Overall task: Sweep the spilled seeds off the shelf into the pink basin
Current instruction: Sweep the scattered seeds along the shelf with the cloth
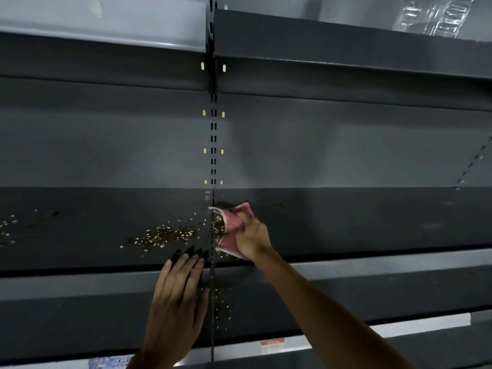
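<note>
pink cloth gripped by right hand; left hand flat, one seed pile.

- The pink cloth is partly covered by the right hand; its lower edge is hidden behind the wrist
- Seeds left of the cloth are too small to count
- Label below the cloth is blurred, unreadable
- Both forearms are cut off by the bottom edge

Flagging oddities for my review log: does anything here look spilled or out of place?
Yes. Seeds lie scattered on the dark shelf, some on the lower shelf. The pink basin isn't visible.
</note>
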